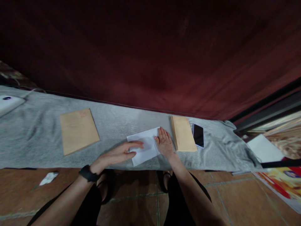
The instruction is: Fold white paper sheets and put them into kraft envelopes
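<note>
Both hands flat on white paper, fingers spread, gripping nothing.

We note left hand (117, 154) and right hand (164, 142) pressing the white paper (144, 145) at mid-desk (35, 131) on grey cloth; the cloth may slip and skew it toward the envelope stack (183, 133).

Grey cloth (113, 125) on tiled floor (235, 194): white paper sheet (143, 146) under hands; brown envelope (78, 130) left; envelope stack (184, 133), smartphone (198, 135) right.
</note>
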Available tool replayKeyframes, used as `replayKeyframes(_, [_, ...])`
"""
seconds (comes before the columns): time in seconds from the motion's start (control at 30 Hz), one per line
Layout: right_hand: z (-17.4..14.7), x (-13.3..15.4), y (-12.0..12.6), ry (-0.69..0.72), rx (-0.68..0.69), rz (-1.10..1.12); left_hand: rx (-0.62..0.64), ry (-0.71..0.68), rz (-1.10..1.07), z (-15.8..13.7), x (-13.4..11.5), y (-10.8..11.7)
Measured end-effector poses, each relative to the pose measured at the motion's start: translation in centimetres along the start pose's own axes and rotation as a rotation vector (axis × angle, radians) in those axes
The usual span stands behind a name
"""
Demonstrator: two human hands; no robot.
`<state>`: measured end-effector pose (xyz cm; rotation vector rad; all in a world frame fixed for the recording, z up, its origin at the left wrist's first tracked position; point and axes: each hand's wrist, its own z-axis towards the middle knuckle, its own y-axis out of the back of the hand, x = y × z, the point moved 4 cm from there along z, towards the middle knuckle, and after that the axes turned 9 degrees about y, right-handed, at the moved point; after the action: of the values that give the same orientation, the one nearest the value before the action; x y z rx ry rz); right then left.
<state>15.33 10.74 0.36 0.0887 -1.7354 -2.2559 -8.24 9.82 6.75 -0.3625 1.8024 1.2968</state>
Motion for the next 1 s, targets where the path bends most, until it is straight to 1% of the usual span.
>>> replayKeyframes(0.03, [0.0,0.0,0.0,-0.001,0.001,-0.001,0.022,-0.044,-0.001,0.6,-0.4,-0.7])
replayKeyframes(0.1, [0.0,0.1,0.0,-0.001,0.000,-0.001,-0.111,-0.023,0.090,1.9,-1.0,-2.3])
replayKeyframes(0.17, [0.0,0.2,0.0,-0.001,-0.001,-0.003,-0.210,-0.003,0.263,2.9,-1.4,-4.6])
replayKeyframes(0.27, [0.0,0.1,0.1,0.002,0.008,-0.010,-0.287,-0.027,0.431,3.5,-2.0,-8.2])
replayKeyframes(0.37, [-0.1,0.0,0.2,-0.003,0.021,-0.006,-0.384,0.028,0.504,3.4,-2.0,-10.0])
replayKeyframes(0.43, [0.1,0.1,0.3,-0.008,0.022,0.014,-0.423,0.061,0.537,3.4,-1.9,-10.3])
replayKeyframes(0.5, [0.3,0.7,0.5,0.008,0.024,0.062,-0.428,0.082,0.569,3.4,-1.7,-10.2])
replayKeyframes(0.67, [1.2,3.7,0.3,0.186,0.110,0.256,-0.409,0.119,0.666,3.4,-1.6,-9.7])
replayKeyframes(0.73, [1.3,4.2,0.0,0.202,0.135,0.277,-0.402,0.124,0.689,3.3,-1.4,-9.6])
replayKeyframes(0.83, [1.2,3.9,-0.2,0.189,0.115,0.226,-0.412,0.141,0.686,3.1,-0.8,-9.2])
replayKeyframes(1.0, [0.5,2.1,-0.4,0.152,0.041,0.120,-0.453,0.175,0.647,2.5,0.3,-8.1])
